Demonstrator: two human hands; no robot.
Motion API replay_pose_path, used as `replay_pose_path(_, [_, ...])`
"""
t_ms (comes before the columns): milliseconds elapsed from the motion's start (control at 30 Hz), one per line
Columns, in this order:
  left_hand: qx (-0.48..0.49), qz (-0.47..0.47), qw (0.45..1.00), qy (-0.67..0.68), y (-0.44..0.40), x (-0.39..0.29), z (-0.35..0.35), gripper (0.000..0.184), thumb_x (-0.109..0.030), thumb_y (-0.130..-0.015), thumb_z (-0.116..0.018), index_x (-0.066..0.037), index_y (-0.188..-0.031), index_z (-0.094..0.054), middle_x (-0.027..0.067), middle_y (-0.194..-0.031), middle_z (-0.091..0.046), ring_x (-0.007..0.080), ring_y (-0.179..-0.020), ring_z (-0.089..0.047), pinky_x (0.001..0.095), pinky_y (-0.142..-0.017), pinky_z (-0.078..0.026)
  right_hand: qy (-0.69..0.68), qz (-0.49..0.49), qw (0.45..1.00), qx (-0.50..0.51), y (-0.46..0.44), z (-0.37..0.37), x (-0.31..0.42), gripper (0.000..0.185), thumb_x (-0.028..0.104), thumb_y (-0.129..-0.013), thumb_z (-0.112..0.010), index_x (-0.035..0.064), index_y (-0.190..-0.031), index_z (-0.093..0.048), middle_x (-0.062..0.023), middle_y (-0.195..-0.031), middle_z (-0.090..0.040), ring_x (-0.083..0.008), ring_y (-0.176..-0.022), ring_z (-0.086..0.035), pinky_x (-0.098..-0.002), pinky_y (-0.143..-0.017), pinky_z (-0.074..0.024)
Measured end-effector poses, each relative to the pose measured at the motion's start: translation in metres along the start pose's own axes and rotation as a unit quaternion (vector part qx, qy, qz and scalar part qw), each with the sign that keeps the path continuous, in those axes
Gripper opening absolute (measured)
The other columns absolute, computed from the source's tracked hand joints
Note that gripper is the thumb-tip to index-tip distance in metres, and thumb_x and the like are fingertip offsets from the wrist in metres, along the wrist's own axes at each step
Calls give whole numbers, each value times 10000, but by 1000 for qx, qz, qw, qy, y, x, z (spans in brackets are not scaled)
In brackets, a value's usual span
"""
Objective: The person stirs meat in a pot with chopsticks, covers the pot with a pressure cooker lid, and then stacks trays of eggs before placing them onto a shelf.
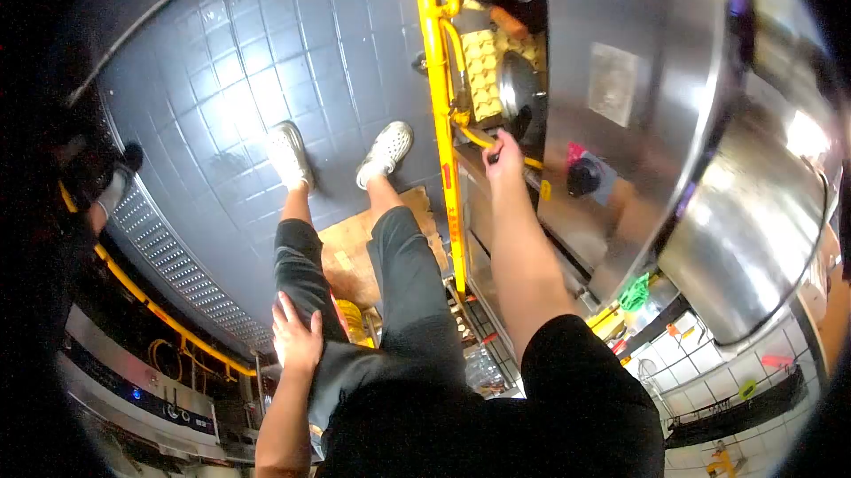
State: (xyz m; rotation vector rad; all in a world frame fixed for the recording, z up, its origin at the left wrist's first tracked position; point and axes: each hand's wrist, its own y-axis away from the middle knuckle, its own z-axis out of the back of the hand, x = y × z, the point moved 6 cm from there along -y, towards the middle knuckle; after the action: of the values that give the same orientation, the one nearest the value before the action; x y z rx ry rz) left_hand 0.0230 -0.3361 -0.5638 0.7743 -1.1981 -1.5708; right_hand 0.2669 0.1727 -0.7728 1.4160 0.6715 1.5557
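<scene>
My right hand (503,159) reaches forward to a yellow hose (477,136), beside the upright yellow pipe (436,61). Its fingers are closed at the hose, around a small dark part that is mostly hidden; I cannot make out what it is. A shiny steel panel (634,159) with a dark knob (583,176) stands just to the right of this hand. My left hand (297,336) lies flat on my left thigh, fingers apart, holding nothing. Yellow egg-carton-like trays (481,70) sit behind the pipe, next to a round dark lid or pan (519,92).
Below me is a grey tiled floor (195,123) with a flattened cardboard sheet (346,247) near my feet. A perforated metal drain cover (177,252) runs along the left. Another yellow pipe (168,309) edges the left counter. A large steel vessel (753,230) stands at the right.
</scene>
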Motion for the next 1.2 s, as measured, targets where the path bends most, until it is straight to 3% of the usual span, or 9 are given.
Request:
replay_pose_path(167, [-7, -18, 1000, -17, 15, 0, 8, 920, -575, -985, -529, -75, -1639, -119, 298, -1574, -331, 496, -1358, -450, 529, -1112, -424, 71, 105, 991, 43, 137, -4, -6, 270, 176, -914, -712, 115, -712, -544, -15, -548, -473, -162, -453, -451, -345, -463, -410])
replay_pose_path(200, [-3, -22, 1000, -22, 18, 2, 10, 901, -578, -993, -512, -77, -1638, -133, 299, -1579, -328, 484, -1360, -449, 526, -1112, -422, 86, 79, 993, -4, 165, -6, -12, 216, 161, -906, -709, 99, -753, -572, -9, -557, -491, -154, -451, -468, -328, -452, -416])
replay_pose_path(233, [-2, -28, 999, -27, 22, 5, 13, 883, -582, -1000, -495, -78, -1637, -147, 299, -1584, -326, 472, -1363, -448, 523, -1113, -421, 83, 40, 994, 56, 196, -7, -21, 170, 141, -916, -714, 91, -852, -564, -20, -624, -514, -144, -480, -479, -297, -436, -419])
replay_pose_path(300, [-2, -56, 998, 10, 28, 15, 20, 823, -584, -1008, -481, -76, -1614, -257, 295, -1556, -373, 469, -1360, -456, 522, -1115, -417, 120, 94, 984, 93, 249, -8, -35, 120, 127, -909, -722, 57, -935, -629, -26, -685, -573, -126, -508, -512, -291, -446, -425])
replay_pose_path(433, [-27, -110, 987, 113, 58, 33, 75, 687, -522, -1020, -506, 0, -1466, -481, 335, -1360, -554, 491, -1268, -536, 520, -1081, -437, 200, -17, 960, 195, 400, -15, -33, 125, 97, -894, -732, 51, -900, -616, -1, -718, -582, -115, -544, -521, -283, -474, -428])
replay_pose_path(500, [-129, -149, 969, 147, 77, 48, 107, 603, -475, -1032, -507, 43, -1333, -574, 357, -1268, -601, 512, -1188, -581, 540, -1021, -470, 194, -25, 946, 259, 442, -8, -43, 148, 111, -894, -748, 56, -894, -610, 10, -725, -584, -104, -562, -527, -270, -503, -441])
replay_pose_path(800, [-307, -259, 896, 190, 93, 65, 253, 461, -368, -1030, -539, 72, -1107, -656, 343, -1030, -672, 518, -989, -645, 564, -874, -495, 281, 191, 866, 366, 628, -11, 76, 385, 189, -910, -768, -4, -1218, -640, -7, -754, -625, -77, -599, -553, -248, -549, -467])
replay_pose_path(900, [-379, -316, 854, 168, 94, 16, 317, 451, -355, -1035, -534, 75, -1093, -654, 335, -1047, -671, 489, -1007, -646, 506, -882, -500, 240, 253, 868, 353, 667, -10, 124, 354, 206, -916, -756, 7, -1187, -648, -5, -749, -618, -76, -606, -554, -243, -553, -467])
replay_pose_path(1200, [-284, -531, 780, 169, 223, -269, 442, 342, -219, -1037, -557, 74, -1194, -638, 277, -1090, -694, 368, -1004, -692, 431, -883, -523, 133, 336, 894, 266, 671, 13, 216, 304, 173, -910, -760, 9, -1139, -645, -3, -780, -619, -76, -588, -544, -249, -552, -461])
